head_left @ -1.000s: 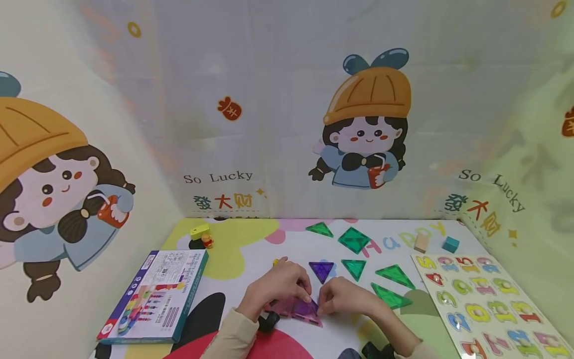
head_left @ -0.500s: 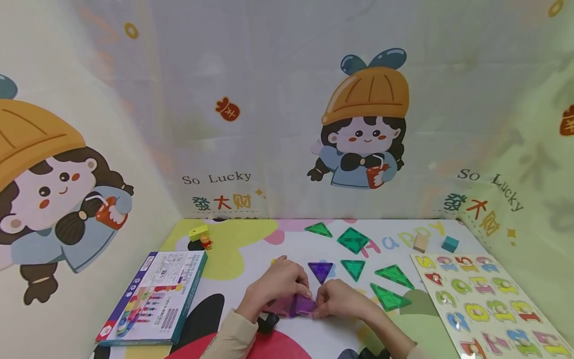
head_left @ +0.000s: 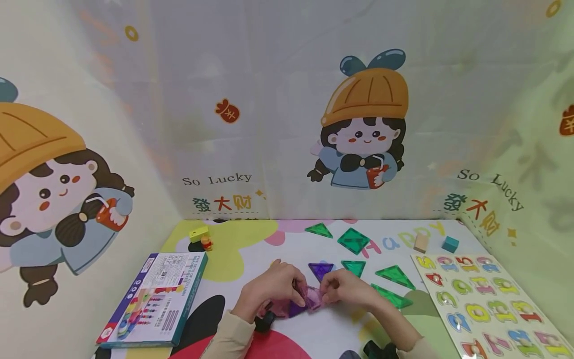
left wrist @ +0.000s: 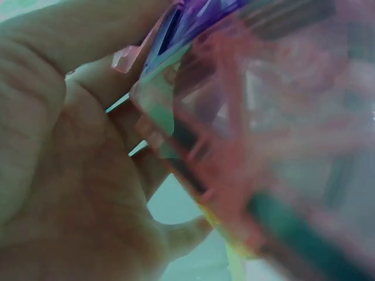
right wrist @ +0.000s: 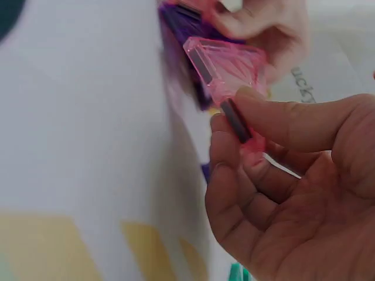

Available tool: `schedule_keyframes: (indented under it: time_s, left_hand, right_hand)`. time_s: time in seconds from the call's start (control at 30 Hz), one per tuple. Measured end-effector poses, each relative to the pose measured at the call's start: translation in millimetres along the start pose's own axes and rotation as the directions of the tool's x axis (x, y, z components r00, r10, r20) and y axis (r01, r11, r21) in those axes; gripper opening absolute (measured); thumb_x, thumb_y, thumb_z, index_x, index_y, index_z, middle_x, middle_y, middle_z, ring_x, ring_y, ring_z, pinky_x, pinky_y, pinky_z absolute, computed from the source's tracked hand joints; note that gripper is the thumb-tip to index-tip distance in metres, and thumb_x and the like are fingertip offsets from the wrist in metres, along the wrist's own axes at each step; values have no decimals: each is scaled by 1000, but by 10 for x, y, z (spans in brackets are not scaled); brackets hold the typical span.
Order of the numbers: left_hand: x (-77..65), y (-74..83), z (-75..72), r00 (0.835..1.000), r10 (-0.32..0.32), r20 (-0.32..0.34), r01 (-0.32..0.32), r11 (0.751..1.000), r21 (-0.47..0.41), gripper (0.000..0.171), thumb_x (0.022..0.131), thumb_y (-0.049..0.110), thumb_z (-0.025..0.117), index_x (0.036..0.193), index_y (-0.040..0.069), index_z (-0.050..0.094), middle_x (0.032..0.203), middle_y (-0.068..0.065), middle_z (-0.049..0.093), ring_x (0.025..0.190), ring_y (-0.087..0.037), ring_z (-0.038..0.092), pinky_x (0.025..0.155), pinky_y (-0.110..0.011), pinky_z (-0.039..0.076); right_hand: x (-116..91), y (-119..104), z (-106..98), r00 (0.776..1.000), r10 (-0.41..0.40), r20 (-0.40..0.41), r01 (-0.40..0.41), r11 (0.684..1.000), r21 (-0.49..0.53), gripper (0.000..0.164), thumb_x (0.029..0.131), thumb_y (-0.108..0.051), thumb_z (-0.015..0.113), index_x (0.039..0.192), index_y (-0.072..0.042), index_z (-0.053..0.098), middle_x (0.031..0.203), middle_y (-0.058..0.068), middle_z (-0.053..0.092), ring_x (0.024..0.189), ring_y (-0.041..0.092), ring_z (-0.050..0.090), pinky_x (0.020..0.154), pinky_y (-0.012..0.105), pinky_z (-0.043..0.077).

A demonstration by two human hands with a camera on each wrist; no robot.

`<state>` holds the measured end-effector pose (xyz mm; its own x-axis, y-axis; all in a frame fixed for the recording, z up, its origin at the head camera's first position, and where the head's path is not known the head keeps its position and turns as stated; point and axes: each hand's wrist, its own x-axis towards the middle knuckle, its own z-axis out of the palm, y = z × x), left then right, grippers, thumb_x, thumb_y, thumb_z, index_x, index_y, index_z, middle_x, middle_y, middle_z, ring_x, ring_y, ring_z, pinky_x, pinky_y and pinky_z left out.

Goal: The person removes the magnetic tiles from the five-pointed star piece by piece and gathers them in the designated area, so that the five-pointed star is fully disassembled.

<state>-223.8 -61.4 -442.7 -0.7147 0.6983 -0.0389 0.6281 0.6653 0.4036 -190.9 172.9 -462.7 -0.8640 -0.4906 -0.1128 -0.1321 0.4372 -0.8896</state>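
My right hand point(head_left: 345, 288) pinches a clear pink magnetic tile point(right wrist: 234, 64) between thumb and fingers; dark magnet strips show along its edge. Close on the other side, my left hand point(head_left: 278, 285) holds a group of joined tiles, with a pink tile point(left wrist: 281, 129) large in the left wrist view and a purple tile point(left wrist: 205, 14) above it. The left fingertips meet near the pinched tile in the head view. Part of the group is hidden behind the left hand. A loose purple triangle tile point(head_left: 321, 271) lies just beyond the hands.
Several green tiles, among them a green square point(head_left: 354, 240) and a green triangle point(head_left: 394, 276), lie behind and to the right. A number puzzle board point(head_left: 489, 304) lies at right, a boxed toy point(head_left: 154, 296) at left. Wooden blocks point(head_left: 450, 244) and a yellow toy point(head_left: 199, 232) stand farther back.
My right hand has lifted away from the table's front with the pink tile, which now stands out between both hands. The purple tile beneath shows again beside the left fingers.
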Motion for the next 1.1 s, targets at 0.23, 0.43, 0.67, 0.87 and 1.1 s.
schedule_keyframes:
  time_s: [0.23,0.43,0.67,0.87,1.1]
  left_hand:
    - [-20,-23,-34,999,-25,-26,25,1000,-2,12,77,31,85,74,30,73,68,25,62,72,2,49,94,-33,38]
    - [-21,-27,-35,999,-36,-34,36,999,-3,12,77,33,85,74,32,73,68,26,61,72,2,49,93,-33,38]
    - [12,-30,0,999,-32,-36,32,999,10,9,78,33,84,79,31,76,72,25,65,74,4,52,101,-35,41]
    - [16,-4,12,999,-20,-38,21,999,27,9,78,35,84,81,30,77,74,25,66,74,6,53,101,-35,41]
    - [-21,-12,-34,998,-46,-35,46,999,-4,8,78,32,84,80,29,77,71,24,64,72,3,51,91,-31,42]
  right_hand:
    - [-25,-10,-313,998,13,-68,-10,999,44,13,88,-8,68,96,1,70,79,2,63,70,12,54,62,27,49]
    - [100,27,-478,969,72,-235,-59,996,64,21,92,-16,69,104,1,72,87,6,67,75,16,56,70,32,52]
    - [475,98,-484,883,173,-436,-135,984,117,20,92,-13,69,105,1,73,96,12,72,80,14,64,75,30,57]
    - [605,164,-492,834,179,-522,-154,984,91,32,89,-9,68,120,1,69,121,20,68,95,22,61,74,26,52]
    - [491,90,-466,853,71,-517,-123,990,-66,30,92,-11,66,121,-3,68,120,16,69,107,29,64,85,37,55]
